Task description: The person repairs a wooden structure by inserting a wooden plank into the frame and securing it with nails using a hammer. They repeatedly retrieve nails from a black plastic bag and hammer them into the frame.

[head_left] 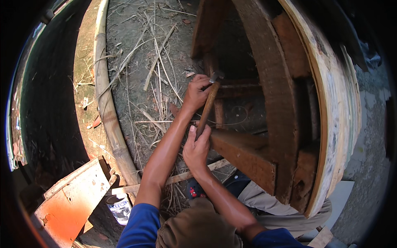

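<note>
This looks like a messy work spot in a yard, maybe outdoors or under some shade. The ground [136,89] is grey and dusty, with dry straw and thin strips [159,53] all over it. A long bamboo pole [108,111] lies along the left side, and bright light falls on the strip of ground [86,58] next to it. A big frame [276,95] of rough brown wood and a hammer [209,103] make it look like a place for woodwork. Near the bottom left are a tin [120,210] and an old board [74,202] with an orange patch.
</note>
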`<state>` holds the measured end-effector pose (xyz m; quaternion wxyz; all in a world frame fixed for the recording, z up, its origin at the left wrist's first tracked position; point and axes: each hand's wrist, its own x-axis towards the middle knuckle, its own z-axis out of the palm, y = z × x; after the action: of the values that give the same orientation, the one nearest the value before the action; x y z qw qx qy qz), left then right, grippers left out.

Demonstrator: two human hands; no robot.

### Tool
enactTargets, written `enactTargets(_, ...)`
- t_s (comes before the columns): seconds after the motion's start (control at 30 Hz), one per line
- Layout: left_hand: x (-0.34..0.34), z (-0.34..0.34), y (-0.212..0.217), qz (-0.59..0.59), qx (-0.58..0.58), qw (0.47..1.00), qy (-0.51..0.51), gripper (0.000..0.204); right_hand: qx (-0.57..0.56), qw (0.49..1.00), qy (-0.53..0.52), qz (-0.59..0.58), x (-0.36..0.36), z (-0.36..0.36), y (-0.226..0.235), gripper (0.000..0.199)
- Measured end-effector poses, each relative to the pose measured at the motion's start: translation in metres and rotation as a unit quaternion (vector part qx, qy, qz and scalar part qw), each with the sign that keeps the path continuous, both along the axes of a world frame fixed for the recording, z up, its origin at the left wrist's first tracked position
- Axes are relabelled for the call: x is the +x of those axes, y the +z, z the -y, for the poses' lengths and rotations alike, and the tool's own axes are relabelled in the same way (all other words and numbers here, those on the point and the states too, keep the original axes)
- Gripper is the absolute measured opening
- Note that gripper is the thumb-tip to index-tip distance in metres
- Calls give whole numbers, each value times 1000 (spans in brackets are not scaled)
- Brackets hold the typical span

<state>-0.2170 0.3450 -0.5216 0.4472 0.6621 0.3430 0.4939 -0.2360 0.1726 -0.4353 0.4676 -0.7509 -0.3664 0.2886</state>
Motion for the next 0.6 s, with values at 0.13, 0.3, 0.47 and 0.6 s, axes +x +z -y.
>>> enactTargets(0.13,-4,-3,-4,1,9,1000,-20,22,-15,1000,1,3,-6,2,7,38)
enactTargets(0.3,-1,-2,0,-14,9,1000,-17,23,-3,1000,-11,-18,-5,3,0,39)
enactTargets(0.47,-7,-5,2,-14,9,1000,-14,21,-5,1000,3,-23,-8,3,8,40)
enactTargets(0.6,-5,-5,11,-28,40,998,-32,21,18,1000,6,-21,-7,3,3,41)
